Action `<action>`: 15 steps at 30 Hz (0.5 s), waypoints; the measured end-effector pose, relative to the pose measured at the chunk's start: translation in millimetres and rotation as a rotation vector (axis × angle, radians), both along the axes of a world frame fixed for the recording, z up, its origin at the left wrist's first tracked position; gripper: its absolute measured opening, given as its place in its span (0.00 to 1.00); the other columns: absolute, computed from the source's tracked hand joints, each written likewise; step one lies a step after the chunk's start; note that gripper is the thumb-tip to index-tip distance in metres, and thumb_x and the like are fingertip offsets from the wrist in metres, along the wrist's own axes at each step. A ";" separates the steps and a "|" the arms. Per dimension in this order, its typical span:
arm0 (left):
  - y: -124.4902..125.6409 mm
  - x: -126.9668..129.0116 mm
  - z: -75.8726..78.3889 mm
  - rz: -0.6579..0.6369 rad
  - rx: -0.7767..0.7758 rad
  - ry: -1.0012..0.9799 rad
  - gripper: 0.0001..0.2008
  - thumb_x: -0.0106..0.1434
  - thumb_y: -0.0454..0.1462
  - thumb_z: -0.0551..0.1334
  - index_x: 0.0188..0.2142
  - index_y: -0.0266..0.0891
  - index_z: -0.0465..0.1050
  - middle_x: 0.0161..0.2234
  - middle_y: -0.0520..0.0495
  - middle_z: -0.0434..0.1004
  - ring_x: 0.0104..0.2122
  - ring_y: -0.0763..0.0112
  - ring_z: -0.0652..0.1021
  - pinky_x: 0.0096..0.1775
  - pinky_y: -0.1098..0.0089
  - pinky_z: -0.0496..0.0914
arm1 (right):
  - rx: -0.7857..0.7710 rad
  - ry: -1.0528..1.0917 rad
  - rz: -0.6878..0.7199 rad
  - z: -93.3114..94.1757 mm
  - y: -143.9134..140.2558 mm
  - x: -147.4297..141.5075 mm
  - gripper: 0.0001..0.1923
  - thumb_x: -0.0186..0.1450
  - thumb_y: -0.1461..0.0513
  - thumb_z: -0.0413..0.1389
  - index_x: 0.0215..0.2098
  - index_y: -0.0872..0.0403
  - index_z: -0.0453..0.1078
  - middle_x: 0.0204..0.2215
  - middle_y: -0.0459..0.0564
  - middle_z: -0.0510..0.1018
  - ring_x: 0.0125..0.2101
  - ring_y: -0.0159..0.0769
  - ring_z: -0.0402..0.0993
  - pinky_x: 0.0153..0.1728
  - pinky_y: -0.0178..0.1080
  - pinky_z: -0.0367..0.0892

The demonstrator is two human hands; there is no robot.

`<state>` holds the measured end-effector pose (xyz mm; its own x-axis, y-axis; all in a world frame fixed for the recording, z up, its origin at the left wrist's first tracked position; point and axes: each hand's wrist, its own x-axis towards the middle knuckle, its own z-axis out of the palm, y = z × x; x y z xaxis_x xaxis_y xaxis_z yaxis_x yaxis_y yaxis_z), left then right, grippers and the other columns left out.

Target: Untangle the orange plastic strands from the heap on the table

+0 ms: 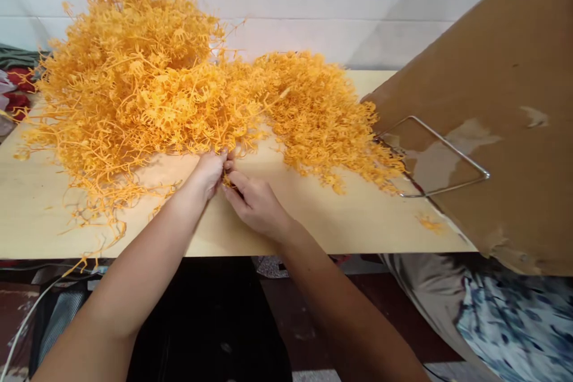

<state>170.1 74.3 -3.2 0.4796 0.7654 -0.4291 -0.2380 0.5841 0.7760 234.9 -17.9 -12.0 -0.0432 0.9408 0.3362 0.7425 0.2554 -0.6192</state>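
1. The orange sprig [227,178] sits pinched between both hands at the near edge of the big tangled orange pile [147,89], just over the middle of the pale wooden table [349,221]. Only a small bit of it shows between the fingertips.
2. The left hand [209,172] is closed, fingers curled down onto the sprig where it meets the pile. The right hand [256,203] is closed too, thumb and forefinger nipping the same piece from the other side, so the two hands touch.
3. To do this well, I judge that the grip should stay at the stem base, not on the thin curly branches, which look brittle and snag easily.
4. One hand should hold the pile steady while the other eases the sprig loose with a slow, straight pull; a jerk would likely drag neighbouring strands along.
5. A second, smaller orange heap [326,119] lies to the right, joined to the first by stray strands. Loose bits are scattered on the table to the left.
6. A cardboard sheet [501,101] with a wire frame [441,161] leans in at the right, touching that heap.
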 end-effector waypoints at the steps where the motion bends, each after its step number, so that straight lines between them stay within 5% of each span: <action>1: 2.2 0.3 -0.4 0.015 -0.007 -0.008 0.11 0.63 0.31 0.48 0.24 0.37 0.57 0.11 0.60 0.51 0.11 0.84 0.57 0.18 0.81 0.54 | -0.001 -0.008 0.059 3.6 -6.3 -4.9 0.09 0.61 0.65 0.43 0.23 0.53 0.52 0.19 0.43 0.61 0.20 0.27 0.55 0.23 0.33 0.50; 4: 10.5 -0.2 -1.9 0.053 -0.029 -0.013 0.11 0.65 0.33 0.45 0.25 0.38 0.53 0.12 0.61 0.48 0.11 0.84 0.55 0.17 0.81 0.52 | 0.014 -0.091 0.387 20.9 -26.3 -28.0 0.10 0.62 0.65 0.43 0.22 0.54 0.53 0.18 0.43 0.62 0.20 0.27 0.56 0.24 0.32 0.52; 6: 13.9 -1.4 -3.8 0.012 0.006 0.003 0.11 0.65 0.34 0.45 0.25 0.38 0.53 0.12 0.61 0.48 0.11 0.84 0.54 0.18 0.81 0.52 | 0.046 -0.142 0.469 34.3 -32.6 -38.9 0.10 0.62 0.64 0.43 0.22 0.54 0.55 0.19 0.44 0.64 0.21 0.27 0.56 0.25 0.33 0.52; 8: 13.6 -2.7 -6.8 -0.066 0.096 0.044 0.11 0.64 0.33 0.47 0.24 0.38 0.54 0.12 0.60 0.50 0.11 0.84 0.55 0.18 0.80 0.52 | 0.039 -0.098 0.316 44.1 -28.5 -34.2 0.09 0.62 0.64 0.44 0.23 0.54 0.57 0.20 0.44 0.64 0.21 0.27 0.56 0.25 0.33 0.52; 10: 10.0 -4.2 -10.3 -0.166 0.240 0.134 0.12 0.63 0.34 0.50 0.23 0.37 0.57 0.12 0.59 0.52 0.11 0.83 0.56 0.18 0.78 0.53 | 0.012 -0.020 0.018 47.2 -16.7 -10.4 0.06 0.60 0.64 0.47 0.25 0.54 0.58 0.19 0.43 0.63 0.20 0.26 0.56 0.23 0.32 0.52; 15: -2.0 -7.3 -15.5 -0.446 0.828 0.521 0.13 0.59 0.38 0.55 0.21 0.35 0.67 0.16 0.52 0.63 0.19 0.77 0.65 0.27 0.73 0.60 | -0.035 0.138 -0.607 29.8 11.1 89.5 0.10 0.54 0.63 0.53 0.20 0.53 0.55 0.15 0.38 0.54 0.17 0.24 0.50 0.20 0.32 0.50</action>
